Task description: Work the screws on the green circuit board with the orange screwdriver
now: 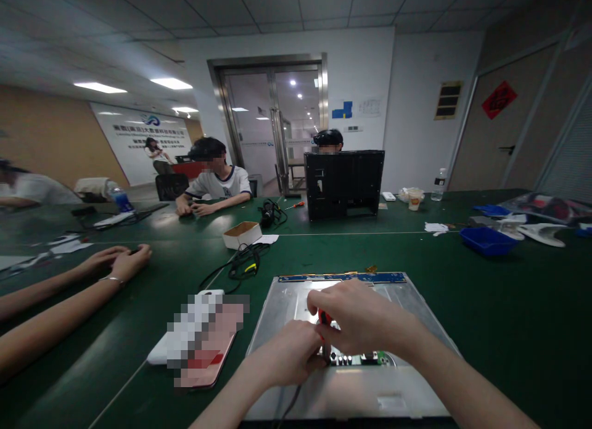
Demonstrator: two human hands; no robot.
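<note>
A flat metal display panel (411, 373) lies on the table right in front of me. Along its far edge runs a narrow blue circuit strip (391, 278), and a green circuit board (358, 359) sits near its middle. My right hand (358, 315) is closed around a red-handled screwdriver (325, 318), held upright over that board. My left hand (291, 353) is low beside the screwdriver, its fingers pinched at the board's left end; what they grip is hidden. A dark cable (291, 404) runs toward me from under the left hand.
Left of the panel lie a white phone-like object (161, 349) and a pink phone (217, 364), with a black cable (240, 262) behind. A white box (242, 235), black monitor casing (345, 185) and blue tray (488, 240) stand farther off. Another person's hands (123, 262) rest at left.
</note>
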